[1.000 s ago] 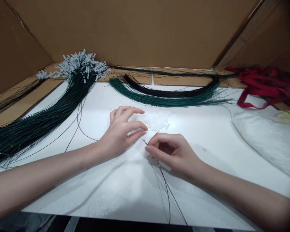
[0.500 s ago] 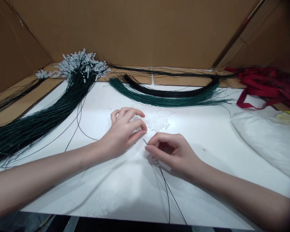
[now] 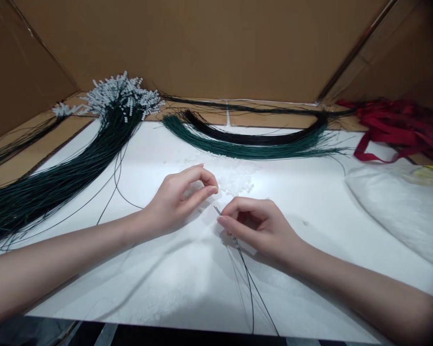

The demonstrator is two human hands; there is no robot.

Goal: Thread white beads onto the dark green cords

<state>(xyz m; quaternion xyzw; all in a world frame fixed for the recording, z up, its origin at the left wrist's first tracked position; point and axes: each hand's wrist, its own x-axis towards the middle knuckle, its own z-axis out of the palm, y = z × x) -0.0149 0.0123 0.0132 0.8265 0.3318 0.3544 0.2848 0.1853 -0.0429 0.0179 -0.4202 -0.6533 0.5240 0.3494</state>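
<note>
The right hand [image 3: 260, 226] rests on the white table [image 3: 310, 192], its fingers curled in and closed. The thumb and forefinger pinch a thin dark wire [image 3: 250, 290] just below its upper end. A short tip of the wire sticks out past the fingertips [image 3: 222, 221], pointing up and to the left. The rest of the wire passes under the hand and trails toward the near edge of the table, where a second thin strand runs beside it.

The left hand [image 3: 176, 199] lies just to the left, near the wire tip but apart from it. Its thumb and forefinger are bent toward each other with the tips almost meeting, and the other fingers are tucked behind. I cannot tell whether anything small sits between those tips. They hover at the near edge of a loose pile of tiny white beads [image 3: 236, 177], which lies just beyond both hands.

On the left a thick bundle of dark green wires [image 3: 57, 182] fans out, its far ends tipped with white beads [image 3: 119, 96]. A curved bundle of green and black wires [image 3: 252, 142] lies across the back of the table. A red ribbon [image 3: 400, 127] is heaped at the far right, with a clear plastic bag [image 3: 400, 211] in front of it. Cardboard walls [image 3: 202, 48] stand around the table.
</note>
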